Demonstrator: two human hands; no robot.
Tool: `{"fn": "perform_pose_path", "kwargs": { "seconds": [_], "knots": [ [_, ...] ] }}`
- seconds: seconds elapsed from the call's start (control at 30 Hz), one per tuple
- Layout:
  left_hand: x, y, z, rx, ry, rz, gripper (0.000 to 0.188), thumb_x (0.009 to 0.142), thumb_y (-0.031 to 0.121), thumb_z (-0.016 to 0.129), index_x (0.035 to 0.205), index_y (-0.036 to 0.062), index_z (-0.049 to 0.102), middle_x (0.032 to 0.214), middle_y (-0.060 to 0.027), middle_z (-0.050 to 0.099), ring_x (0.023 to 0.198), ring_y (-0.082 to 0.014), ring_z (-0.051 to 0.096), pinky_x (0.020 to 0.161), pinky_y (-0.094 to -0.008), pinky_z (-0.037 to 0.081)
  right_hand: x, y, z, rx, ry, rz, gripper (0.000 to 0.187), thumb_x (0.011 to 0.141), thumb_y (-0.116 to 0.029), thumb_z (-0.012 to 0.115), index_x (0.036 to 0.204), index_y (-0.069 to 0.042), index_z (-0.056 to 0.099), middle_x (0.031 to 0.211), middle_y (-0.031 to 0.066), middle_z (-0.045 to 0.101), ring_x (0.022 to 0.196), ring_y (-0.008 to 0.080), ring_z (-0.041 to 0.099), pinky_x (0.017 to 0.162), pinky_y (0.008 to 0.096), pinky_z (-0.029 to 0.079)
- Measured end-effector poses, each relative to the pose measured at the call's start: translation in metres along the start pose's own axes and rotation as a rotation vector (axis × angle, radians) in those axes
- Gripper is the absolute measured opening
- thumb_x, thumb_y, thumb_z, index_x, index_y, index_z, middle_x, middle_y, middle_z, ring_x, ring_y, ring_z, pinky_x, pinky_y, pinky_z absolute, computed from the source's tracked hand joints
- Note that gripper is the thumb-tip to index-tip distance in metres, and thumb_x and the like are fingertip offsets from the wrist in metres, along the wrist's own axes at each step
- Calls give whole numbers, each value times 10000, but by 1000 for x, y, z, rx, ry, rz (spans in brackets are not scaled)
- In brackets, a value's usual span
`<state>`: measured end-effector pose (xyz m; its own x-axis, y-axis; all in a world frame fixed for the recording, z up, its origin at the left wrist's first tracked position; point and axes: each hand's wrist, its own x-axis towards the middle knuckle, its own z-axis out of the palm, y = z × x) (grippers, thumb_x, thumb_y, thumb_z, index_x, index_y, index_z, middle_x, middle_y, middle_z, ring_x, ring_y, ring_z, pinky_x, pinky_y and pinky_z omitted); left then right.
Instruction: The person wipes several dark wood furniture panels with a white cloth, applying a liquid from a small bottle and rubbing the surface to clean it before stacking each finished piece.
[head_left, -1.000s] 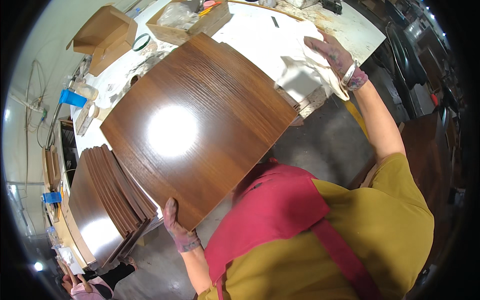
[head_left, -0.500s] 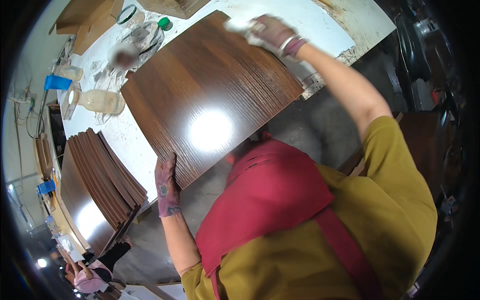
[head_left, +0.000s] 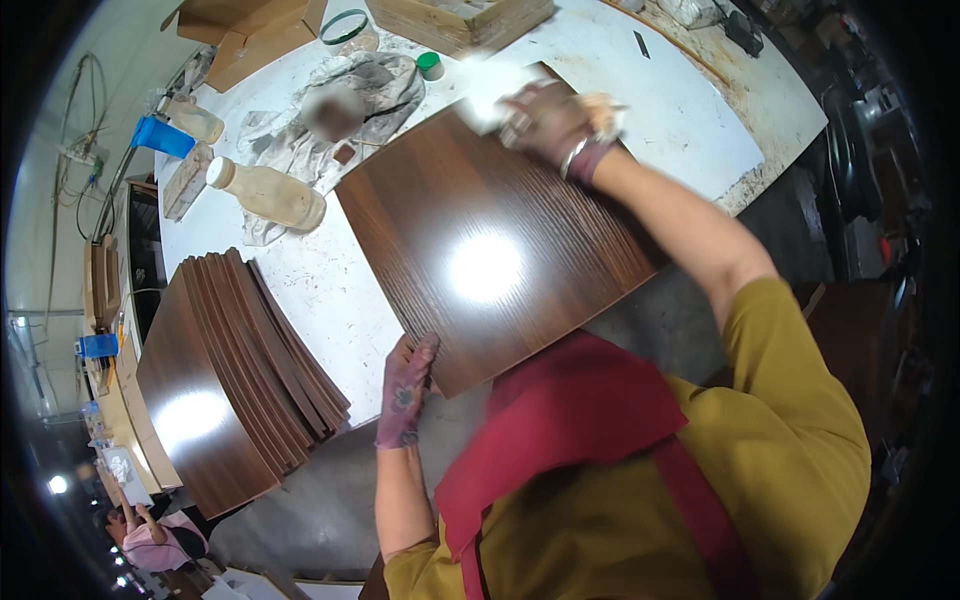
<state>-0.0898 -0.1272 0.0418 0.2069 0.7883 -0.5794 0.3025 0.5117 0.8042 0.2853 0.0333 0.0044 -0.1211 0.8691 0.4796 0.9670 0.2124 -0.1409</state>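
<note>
A dark brown wood-grain panel (head_left: 520,215) lies at a slant over the near edge of the white worktable (head_left: 345,285), with a bright light reflected on it. My gloved left hand (head_left: 405,390) grips its near left corner, the thumb on top and some fingers hidden. At the panel's far end my gloved right hand (head_left: 550,125) is closed on a white cloth (head_left: 490,92). The cloth is smeared by motion and presses on or just over the panel's far edge. More pale material shows beside the right wrist.
Left stands a stack of brown panels (head_left: 215,370). Behind it are a cloudy plastic bottle (head_left: 268,195), a blue cup (head_left: 163,137), a stained rag (head_left: 385,85) and a green-lidded jar (head_left: 429,66). A cardboard box (head_left: 250,45) and wooden tray (head_left: 465,30) sit far back. Another person (head_left: 165,540) is at lower left.
The whole view has shifted, so the table things sit farther right and lower. My right hand with the cloth still moves at the panel's far end; my left hand keeps its corner.
</note>
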Motion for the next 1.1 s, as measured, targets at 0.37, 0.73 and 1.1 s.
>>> {"fn": "perform_pose_path", "kwargs": {
  "seconds": [0.37,0.73,1.1],
  "knots": [
    [8,-25,5,-303,35,58,327,906,351,636,934,29,591,677,64,457,552,-35,331,476,-226,248,13,-98,24,125,-134,-48,199,833,-266,596,987,-146,636,966,104,636,999,253,598,845,398,509],
    [8,-21,2,-199,1,132,289,945,325,568,921,39,531,735,18,487,632,-73,396,553,-234,321,-56,-119,-4,126,-198,-181,329,838,-307,634,1128,-151,629,982,76,626,892,255,622,744,404,525],
    [1,-26,6,-169,53,263,308,968,316,539,927,10,543,854,-44,544,801,-134,482,736,-283,410,-36,1,-64,-48,-290,328,261,832,-283,598,1032,-134,672,1084,180,588,977,343,592,822,451,509]
  ]
}}
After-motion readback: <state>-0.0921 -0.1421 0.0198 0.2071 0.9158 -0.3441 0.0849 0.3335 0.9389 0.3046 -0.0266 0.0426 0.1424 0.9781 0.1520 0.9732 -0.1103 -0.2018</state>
